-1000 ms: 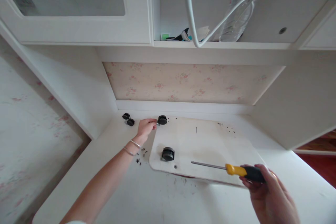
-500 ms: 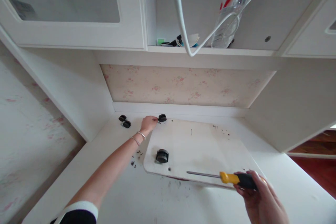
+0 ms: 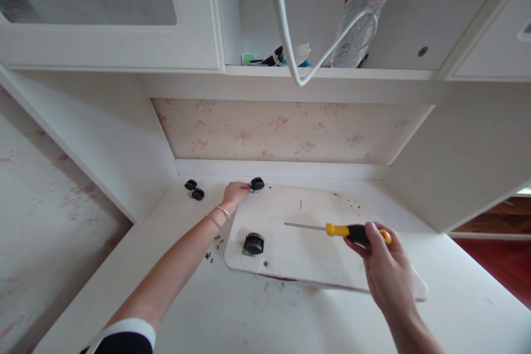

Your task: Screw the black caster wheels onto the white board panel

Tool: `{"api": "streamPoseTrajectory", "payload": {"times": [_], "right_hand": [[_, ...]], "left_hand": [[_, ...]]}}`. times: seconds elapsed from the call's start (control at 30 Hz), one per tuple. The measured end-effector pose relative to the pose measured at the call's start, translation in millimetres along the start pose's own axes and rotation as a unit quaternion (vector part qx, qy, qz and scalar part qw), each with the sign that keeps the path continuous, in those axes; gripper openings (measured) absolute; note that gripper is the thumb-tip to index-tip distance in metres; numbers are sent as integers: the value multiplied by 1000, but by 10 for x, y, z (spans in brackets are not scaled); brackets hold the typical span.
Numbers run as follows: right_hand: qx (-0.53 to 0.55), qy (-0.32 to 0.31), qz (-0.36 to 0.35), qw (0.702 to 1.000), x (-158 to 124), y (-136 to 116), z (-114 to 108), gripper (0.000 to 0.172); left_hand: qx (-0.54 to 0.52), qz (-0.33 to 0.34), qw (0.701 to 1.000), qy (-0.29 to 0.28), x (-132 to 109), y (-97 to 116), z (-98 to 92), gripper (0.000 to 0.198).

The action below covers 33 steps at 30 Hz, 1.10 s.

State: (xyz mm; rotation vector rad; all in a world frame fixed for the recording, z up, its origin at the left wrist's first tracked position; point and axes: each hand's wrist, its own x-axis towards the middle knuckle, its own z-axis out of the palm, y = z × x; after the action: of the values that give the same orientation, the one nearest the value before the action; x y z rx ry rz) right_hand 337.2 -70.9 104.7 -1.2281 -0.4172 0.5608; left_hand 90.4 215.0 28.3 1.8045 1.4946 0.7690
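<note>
Here's your left hand [image 3: 236, 193], out at the far left corner of the board [image 3: 307, 249], fingertips pinched on the metal fitting of the far caster [image 3: 258, 183]. Two thin bracelets [image 3: 218, 215] circle that wrist. Over on the right, your right hand [image 3: 384, 263] is wrapped around the screwdriver [image 3: 337, 230], black and yellow handle in the grip, shaft pointing left above the middle of the board; whether the tip meets the surface, you can't tell from this angle.

The board lies on the white desk [image 3: 199, 321], and the near caster [image 3: 253, 244] sits upon its near left part. Small dark holes [image 3: 354, 203] dot its far right area. Left of the board, a scatter of small dark screws [image 3: 208, 257] lies on the desk, just beside your left forearm. Farther left and far back, two loose casters [image 3: 198, 194] rest together, well apart from the board. Up above, a clear bottle [image 3: 352, 27] stands on the shelf [image 3: 398, 73], and a white cable [image 3: 284, 27] hangs down in front of it.
</note>
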Motion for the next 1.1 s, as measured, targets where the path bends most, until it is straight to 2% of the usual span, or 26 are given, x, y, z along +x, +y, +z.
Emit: {"api": "streamPoseTrajectory", "payload": {"times": [0.13, 0.23, 0.33, 0.53, 0.7, 0.93, 1.1], "right_hand": [[-49, -93, -65, 992, 189, 35, 386, 38], [-53, -131, -68, 988, 240, 100, 625, 37], [-48, -155, -62, 985, 224, 158, 774, 37], [-92, -129, -79, 984, 305, 284, 958, 43], [-177, -138, -125, 967, 457, 413, 1122, 48], [-235, -167, -157, 945, 513, 501, 1347, 51], [-269, -164, -181, 932, 554, 493, 1437, 51]], "left_hand": [[38, 15, 999, -19, -18, 74, -8, 28], [62, 29, 998, -4, -36, 108, 5, 26], [82, 45, 995, 17, -44, 89, 8, 19], [104, 65, 992, 38, -27, -38, -6, 23], [105, 77, 990, 53, -25, -81, 27, 23], [93, 93, 990, 43, -12, -107, 28, 24], [83, 89, 992, 34, 9, -140, 33, 24]]}}
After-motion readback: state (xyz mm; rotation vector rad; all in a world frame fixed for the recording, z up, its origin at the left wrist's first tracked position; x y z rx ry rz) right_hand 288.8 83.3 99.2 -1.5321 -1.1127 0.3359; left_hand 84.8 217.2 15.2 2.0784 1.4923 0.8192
